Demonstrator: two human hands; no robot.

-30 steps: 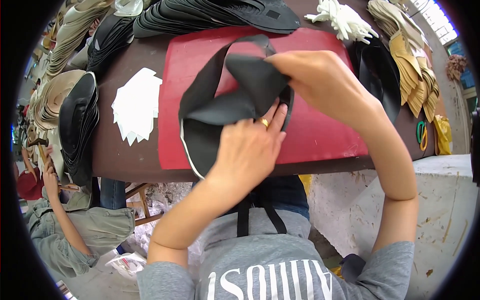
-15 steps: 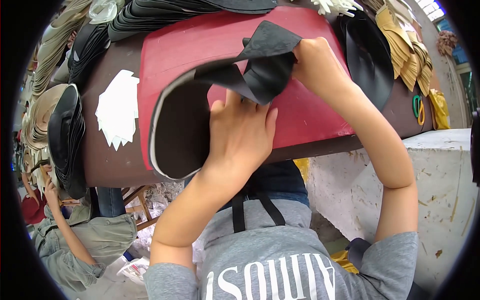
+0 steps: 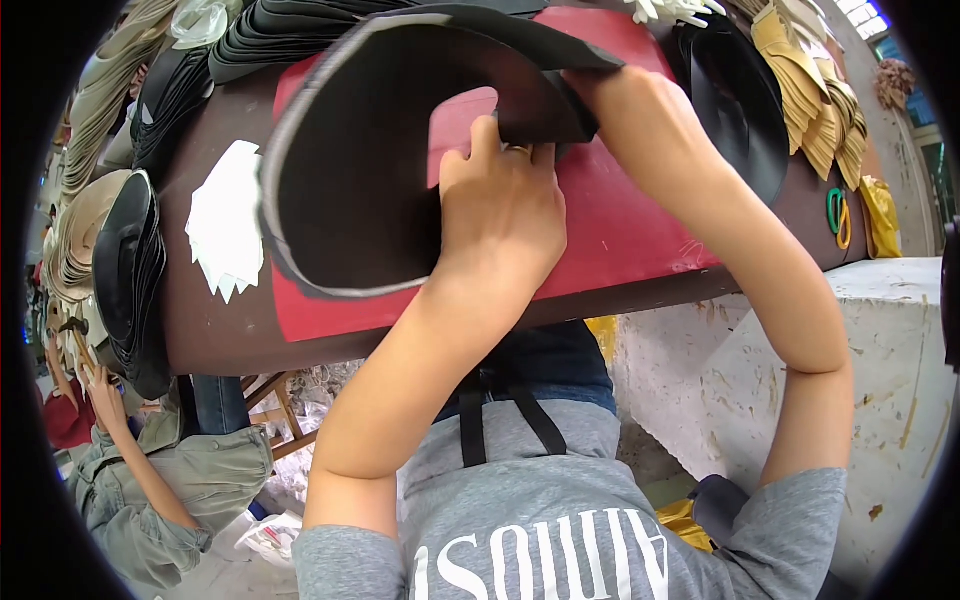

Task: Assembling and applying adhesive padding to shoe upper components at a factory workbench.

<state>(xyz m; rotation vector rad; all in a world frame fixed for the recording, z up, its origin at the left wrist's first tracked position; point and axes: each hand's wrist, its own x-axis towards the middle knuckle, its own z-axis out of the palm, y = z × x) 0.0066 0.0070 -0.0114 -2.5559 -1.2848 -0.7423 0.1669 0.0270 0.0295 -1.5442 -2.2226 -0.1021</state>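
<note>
A large black leather piece [image 3: 350, 170] with a pale grey edge stands curled into a loop, its dark brown inner side facing me. My right hand [image 3: 645, 120] is closed on its right end, the fingertips hidden behind it. My left hand [image 3: 505, 210] reaches into the loop from below, a ring on one finger. Its index finger points up, while the other fingertips go behind a folded black flap and seem to grip it. A red sheet [image 3: 620, 230] lies beneath, also showing through an opening in the piece.
The brown table [image 3: 220, 330] bears white pieces [image 3: 225, 220] at left and stacked black pieces [image 3: 285, 40] behind. To the right are more black pieces [image 3: 735, 110], tan pieces [image 3: 800, 90] and green-and-yellow-handled scissors [image 3: 838, 218]. A co-worker's hand [image 3: 105, 400] holds a hammer-like tool at far left.
The black leather piece has swung up and opened into a wider loop, its inner side now turned to me. Both hands have shifted slightly right. The co-worker's tool has moved.
</note>
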